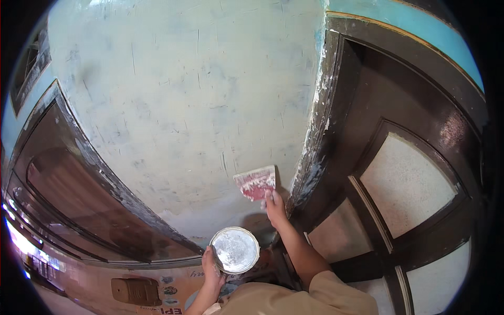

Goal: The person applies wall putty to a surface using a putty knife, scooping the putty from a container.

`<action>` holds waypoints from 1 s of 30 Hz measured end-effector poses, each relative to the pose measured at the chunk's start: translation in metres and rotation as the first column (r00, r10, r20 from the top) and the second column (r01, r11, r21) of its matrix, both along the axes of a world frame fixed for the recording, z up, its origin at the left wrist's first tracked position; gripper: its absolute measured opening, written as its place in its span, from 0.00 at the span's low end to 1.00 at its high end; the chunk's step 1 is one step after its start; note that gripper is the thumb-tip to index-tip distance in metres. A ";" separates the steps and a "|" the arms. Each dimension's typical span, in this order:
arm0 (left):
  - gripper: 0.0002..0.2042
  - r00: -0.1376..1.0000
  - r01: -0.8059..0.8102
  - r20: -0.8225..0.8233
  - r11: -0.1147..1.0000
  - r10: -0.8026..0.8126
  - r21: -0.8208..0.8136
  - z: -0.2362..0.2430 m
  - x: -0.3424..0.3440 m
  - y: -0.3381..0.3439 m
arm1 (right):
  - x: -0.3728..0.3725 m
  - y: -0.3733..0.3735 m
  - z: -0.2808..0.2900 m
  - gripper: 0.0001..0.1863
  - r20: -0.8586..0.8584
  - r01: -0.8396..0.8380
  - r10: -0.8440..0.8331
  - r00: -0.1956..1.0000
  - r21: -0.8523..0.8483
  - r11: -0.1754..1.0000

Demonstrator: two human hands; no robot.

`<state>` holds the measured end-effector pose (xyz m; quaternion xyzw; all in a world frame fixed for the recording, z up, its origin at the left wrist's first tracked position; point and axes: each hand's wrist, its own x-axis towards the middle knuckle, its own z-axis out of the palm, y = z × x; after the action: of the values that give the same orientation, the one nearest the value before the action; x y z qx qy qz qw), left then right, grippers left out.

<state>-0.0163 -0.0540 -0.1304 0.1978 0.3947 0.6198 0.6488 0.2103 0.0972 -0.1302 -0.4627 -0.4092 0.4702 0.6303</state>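
My right hand [274, 208] is closed round the handle of a wide putty knife [256, 182]. Its reddish blade is smeared with white paste, and the broad edge lies against or very near the pale, patchy wall [199, 115]. Lower down, my left hand [211, 266] grips the side of a round tub [235, 250]. A whitish, paste-like surface shows across the tub's top; how deep it goes I cannot tell. The handle of the putty knife is mostly hidden in my fingers.
A dark brown panelled door [420, 121] stands to the right, its frame [315, 121] spattered white. On the left is a brown window or door frame [105, 173] with similar smears. A brown box-like object [136, 291] lies at the lower left on a printed sheet [181, 278].
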 end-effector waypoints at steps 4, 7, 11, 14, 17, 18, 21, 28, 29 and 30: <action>0.21 1.000 -0.020 0.002 1.000 0.020 0.013 -0.018 -0.007 0.008 | 0.004 0.015 -0.020 0.17 0.136 0.053 -0.045 0.990 -0.050 0.997; 0.20 0.999 -0.037 0.008 0.999 0.037 0.021 0.000 -0.008 0.010 | 0.007 -0.018 -0.050 0.16 0.149 0.011 0.012 0.989 -0.148 0.989; 0.20 0.999 -0.027 0.027 0.998 0.025 0.055 -0.002 -0.018 0.012 | -0.004 -0.024 -0.020 0.16 0.050 -0.045 0.051 0.997 -0.125 0.991; 0.20 1.000 -0.001 0.020 0.999 0.000 0.043 -0.003 -0.017 0.018 | -0.022 0.000 0.041 0.16 0.037 -0.062 0.059 0.998 0.066 0.996; 0.20 0.999 0.002 0.052 0.998 -0.005 0.062 -0.002 -0.011 0.026 | -0.033 0.014 0.065 0.17 -0.049 -0.025 0.030 0.998 0.099 0.995; 0.19 0.999 0.011 0.048 0.999 -0.013 0.042 -0.006 -0.010 0.028 | -0.031 0.018 0.053 0.17 0.009 0.001 -0.002 1.000 0.082 0.997; 0.20 1.000 -0.010 0.011 0.999 0.010 0.034 0.001 -0.013 0.025 | -0.028 -0.001 0.010 0.17 0.013 0.020 -0.019 1.000 -0.047 0.999; 0.19 1.000 0.001 0.027 1.000 -0.001 0.027 -0.006 -0.026 0.023 | -0.042 0.005 0.063 0.18 -0.027 -0.028 0.030 0.999 0.086 0.996; 0.19 1.000 -0.004 0.010 1.000 0.004 0.030 -0.007 -0.024 0.025 | -0.045 0.010 0.076 0.18 0.038 -0.041 0.035 0.999 0.169 0.985; 0.19 1.000 -0.016 0.016 1.000 0.016 0.004 -0.007 -0.022 0.027 | -0.048 0.014 0.074 0.18 0.038 -0.041 0.035 0.999 0.166 0.985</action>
<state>-0.0385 -0.0269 -0.1369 0.1911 0.3896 0.6274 0.6465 0.1620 0.1107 -0.0563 -0.4084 -0.4667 0.4383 0.6506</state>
